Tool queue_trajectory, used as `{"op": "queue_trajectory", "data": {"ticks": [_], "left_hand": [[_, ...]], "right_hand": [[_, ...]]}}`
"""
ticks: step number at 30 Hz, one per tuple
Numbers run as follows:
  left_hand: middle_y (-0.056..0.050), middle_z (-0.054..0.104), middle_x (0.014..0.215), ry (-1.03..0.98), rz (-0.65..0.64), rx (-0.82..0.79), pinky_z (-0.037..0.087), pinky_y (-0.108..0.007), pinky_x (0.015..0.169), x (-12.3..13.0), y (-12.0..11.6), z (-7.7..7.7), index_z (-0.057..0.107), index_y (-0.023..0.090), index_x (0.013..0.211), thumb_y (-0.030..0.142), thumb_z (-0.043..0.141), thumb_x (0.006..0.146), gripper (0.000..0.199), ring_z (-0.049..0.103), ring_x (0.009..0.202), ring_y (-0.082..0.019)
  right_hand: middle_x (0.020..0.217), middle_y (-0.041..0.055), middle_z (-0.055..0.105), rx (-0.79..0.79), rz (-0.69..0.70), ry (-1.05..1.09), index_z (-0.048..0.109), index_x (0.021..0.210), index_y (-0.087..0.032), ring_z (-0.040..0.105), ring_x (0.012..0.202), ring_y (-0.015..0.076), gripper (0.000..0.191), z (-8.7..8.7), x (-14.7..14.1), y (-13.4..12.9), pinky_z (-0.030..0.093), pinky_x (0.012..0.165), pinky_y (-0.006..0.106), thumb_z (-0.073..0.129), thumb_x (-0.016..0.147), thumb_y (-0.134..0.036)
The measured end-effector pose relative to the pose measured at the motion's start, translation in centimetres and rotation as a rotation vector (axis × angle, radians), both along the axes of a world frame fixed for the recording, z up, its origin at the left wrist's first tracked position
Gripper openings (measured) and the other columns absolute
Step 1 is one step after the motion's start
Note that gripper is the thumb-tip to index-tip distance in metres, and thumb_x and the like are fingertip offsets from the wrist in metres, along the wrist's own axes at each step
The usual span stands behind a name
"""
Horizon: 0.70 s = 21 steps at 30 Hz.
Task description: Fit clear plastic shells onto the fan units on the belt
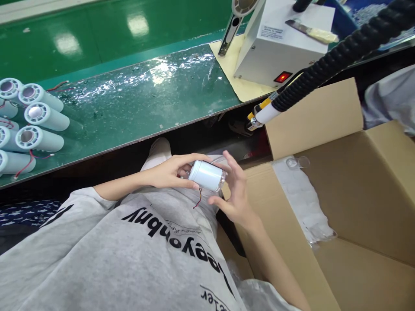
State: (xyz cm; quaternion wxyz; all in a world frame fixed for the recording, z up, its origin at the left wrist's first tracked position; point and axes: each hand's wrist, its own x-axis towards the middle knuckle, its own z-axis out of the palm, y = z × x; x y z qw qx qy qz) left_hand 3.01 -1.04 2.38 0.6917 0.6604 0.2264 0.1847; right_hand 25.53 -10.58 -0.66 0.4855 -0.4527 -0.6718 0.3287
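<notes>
My left hand (pixel 173 172) is wrapped round a light-blue plastic cylinder (pixel 206 175), held above my lap. Thin red and dark wires (pixel 198 199) hang from its left end. The right end carries a clear plastic cap (pixel 221 180). Beside that cap is my right hand (pixel 236 192), thumb and fingers spread apart; whether some of its fingers touch the cap from behind, I cannot tell.
Several similar light-blue cylinders (pixel 47 116) with wires lie at the left of the green bench (pixel 139 99). A white machine (pixel 275 47) with a lit red switch stands on it. A black corrugated hose (pixel 327 60) hangs over an open cardboard box (pixel 366 185) on the right.
</notes>
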Motion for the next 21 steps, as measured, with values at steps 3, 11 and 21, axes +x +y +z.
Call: {"op": "queue_trajectory", "data": {"ticks": [3,11,21], "left_hand": [[-0.010,0.071,0.123,0.008,-0.015,-0.044,0.059,-0.028,0.075,-0.2,0.1,0.0,0.056,0.028,0.145,0.035,0.081,0.082,0.069,0.072,0.087,-0.017],[-0.011,0.059,0.149,-0.010,-0.104,0.061,0.057,-0.036,0.097,-0.6,0.8,0.5,0.056,0.034,0.147,0.033,0.083,0.081,0.072,0.065,0.125,-0.027],[-0.012,0.062,0.145,0.120,-0.068,-0.292,0.058,-0.033,0.089,0.2,-0.3,-1.8,0.050,0.027,0.152,0.034,0.073,0.084,0.072,0.068,0.116,-0.025]], "right_hand": [[0.158,0.0038,0.049,0.239,0.065,-0.203,0.045,0.151,-0.045,0.057,0.137,0.0285,0.067,0.3,0.5,0.0,0.054,0.110,0.050,0.074,0.094,-0.024],[0.131,0.0031,0.073,-0.291,0.093,0.218,0.064,0.138,-0.040,0.073,0.112,0.0256,0.052,0.6,0.4,-0.5,0.066,0.086,0.037,0.077,0.089,-0.050],[0.125,0.0090,0.074,-0.616,0.055,0.308,0.067,0.136,-0.026,0.074,0.099,0.0270,0.071,-0.5,-1.3,-0.5,0.063,0.085,0.040,0.073,0.082,-0.071]]}}
